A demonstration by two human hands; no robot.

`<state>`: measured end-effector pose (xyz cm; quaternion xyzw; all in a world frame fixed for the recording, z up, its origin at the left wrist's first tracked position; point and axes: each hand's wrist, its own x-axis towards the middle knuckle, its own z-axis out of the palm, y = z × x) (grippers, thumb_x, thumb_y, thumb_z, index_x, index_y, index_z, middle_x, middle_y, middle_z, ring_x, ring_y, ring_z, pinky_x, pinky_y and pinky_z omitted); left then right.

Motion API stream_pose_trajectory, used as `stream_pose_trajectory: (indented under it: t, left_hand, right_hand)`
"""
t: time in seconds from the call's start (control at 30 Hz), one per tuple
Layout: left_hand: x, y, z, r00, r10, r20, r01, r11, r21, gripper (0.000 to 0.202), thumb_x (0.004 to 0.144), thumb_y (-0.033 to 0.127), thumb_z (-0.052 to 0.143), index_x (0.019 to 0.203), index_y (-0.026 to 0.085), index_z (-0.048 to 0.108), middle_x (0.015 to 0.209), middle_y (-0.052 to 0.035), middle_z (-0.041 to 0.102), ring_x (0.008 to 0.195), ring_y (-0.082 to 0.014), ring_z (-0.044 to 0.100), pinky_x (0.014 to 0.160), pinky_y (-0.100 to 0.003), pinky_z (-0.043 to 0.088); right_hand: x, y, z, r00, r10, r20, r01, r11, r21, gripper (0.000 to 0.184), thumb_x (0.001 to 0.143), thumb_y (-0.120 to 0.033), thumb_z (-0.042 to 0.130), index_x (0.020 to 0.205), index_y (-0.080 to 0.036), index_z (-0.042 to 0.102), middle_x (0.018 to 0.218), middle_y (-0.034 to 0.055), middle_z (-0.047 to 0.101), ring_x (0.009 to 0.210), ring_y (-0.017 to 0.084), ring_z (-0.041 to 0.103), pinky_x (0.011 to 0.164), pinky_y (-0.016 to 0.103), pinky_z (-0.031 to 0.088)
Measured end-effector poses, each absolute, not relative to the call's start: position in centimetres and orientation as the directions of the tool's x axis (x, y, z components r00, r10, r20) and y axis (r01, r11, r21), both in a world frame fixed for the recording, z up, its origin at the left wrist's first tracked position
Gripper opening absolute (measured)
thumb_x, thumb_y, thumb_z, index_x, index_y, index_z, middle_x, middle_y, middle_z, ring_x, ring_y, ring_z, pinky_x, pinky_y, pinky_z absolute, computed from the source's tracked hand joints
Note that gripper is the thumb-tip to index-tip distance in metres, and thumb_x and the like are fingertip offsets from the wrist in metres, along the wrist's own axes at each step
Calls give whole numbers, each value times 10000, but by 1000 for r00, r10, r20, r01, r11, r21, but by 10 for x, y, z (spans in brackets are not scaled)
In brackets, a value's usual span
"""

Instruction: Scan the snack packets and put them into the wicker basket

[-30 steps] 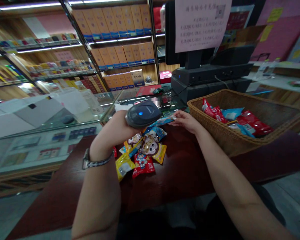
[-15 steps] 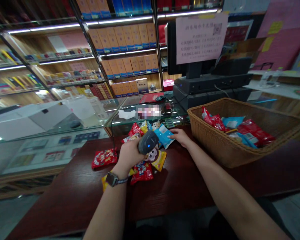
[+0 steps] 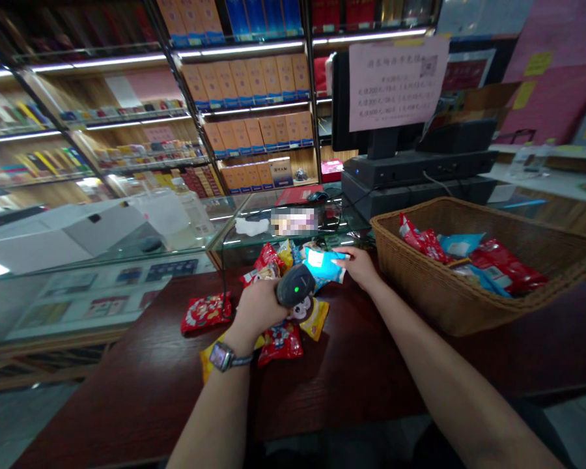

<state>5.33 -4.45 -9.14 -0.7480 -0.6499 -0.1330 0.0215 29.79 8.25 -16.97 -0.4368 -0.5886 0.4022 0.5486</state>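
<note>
My left hand (image 3: 258, 305) is closed around a dark barcode scanner (image 3: 295, 286) whose small light glows green. The scanner's head faces a blue snack bag (image 3: 328, 264), and bright light falls on the bag's white label. Thumb and fingers of my right hand (image 3: 359, 266) pinch that bag by its right edge. Under and around the scanner lie several snack bags, among them a red bag (image 3: 280, 342) and a yellow bag (image 3: 316, 318) with a cartoon face, partly covered. Another red bag (image 3: 206, 311) lies apart on the left.
A wicker basket (image 3: 420, 293) with red and blue bags stands at the right of the dark wooden table (image 3: 351, 371). Behind are a glass counter (image 3: 229, 244) and a monitor (image 3: 340, 98) with a paper sheet on it. A white box (image 3: 97, 228) sits at left.
The scanner's light has turned from blue to green, and a bright patch now shows on the blue snack bag. My right hand has the bag slightly raised and tilted.
</note>
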Motion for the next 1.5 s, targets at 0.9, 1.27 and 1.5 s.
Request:
stream_pose_trajectory:
  t: [0.9, 1.27, 1.5]
  left_hand:
    - [-3, -44, -96, -376, 606, 701, 893, 36, 448, 284, 727, 462, 628, 763, 181, 636, 699, -100, 709, 664, -259, 679, 599, -316, 474]
    - [-53, -51, -89, -564, 290, 773, 821, 101, 562, 280, 722, 444, 653, 709, 174, 580, 677, -74, 633, 611, -224, 590, 648, -350, 501]
    - [-55, -45, -93, -552, 234, 801, 829, 47, 557, 306, 634, 403, 686, 550, 200, 473, 532, -7, 516, 481, -154, 459, 532, -307, 401]
  right_hand:
    - [248, -2, -61, 312, 474, 823, 760, 395, -516, 596, 801, -169, 553, 1389, -238, 476, 1537, 138, 325, 1473, 366, 158, 1162, 660, 50]
    - [82, -13, -138, -899, 401, 176, 376, 913, -159, 1241, 468, -505, 861, 1523, -152, 313, 1597, 227, 215, 1490, 435, 79, 1178, 631, 20]
    - [30, -3, -149, -917, 398, -36, 399, 903, -162, 1025, 553, -541, 819, 1465, -272, 437, 1628, 137, 177, 1492, 418, 104, 1165, 660, 29]
